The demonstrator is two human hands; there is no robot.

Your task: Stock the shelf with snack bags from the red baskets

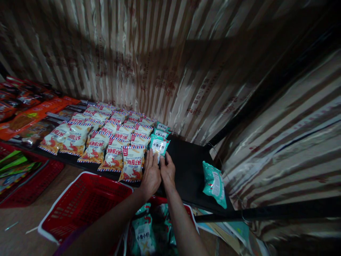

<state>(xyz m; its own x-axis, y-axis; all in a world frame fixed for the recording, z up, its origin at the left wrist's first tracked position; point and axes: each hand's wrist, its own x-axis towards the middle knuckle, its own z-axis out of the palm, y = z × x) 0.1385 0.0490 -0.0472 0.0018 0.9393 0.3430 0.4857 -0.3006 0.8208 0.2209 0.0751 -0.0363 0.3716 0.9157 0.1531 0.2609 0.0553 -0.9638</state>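
Observation:
A green-and-white snack bag [159, 144] lies at the front of a short row of matching bags on the black shelf. My left hand [151, 175] has its fingers over the bag's lower left part. On the lower right edge of the same bag is my right hand [167, 171], thumb and fingers close to it, so the two hands hold it between them. Behind it, two more green bags [161, 133] show their tops. Directly left of my left hand is a white-and-orange snack bag [132, 164], the front one of its row.
Several rows of white-and-orange bags [96, 144] and some orange packets [34, 113] fill the shelf's left side. One green bag [214, 185] lies on the black shelf [186, 167] at right. Below are a red basket [68, 208] and another holding green bags [144, 234]. Striped sheeting [160, 71] hangs behind.

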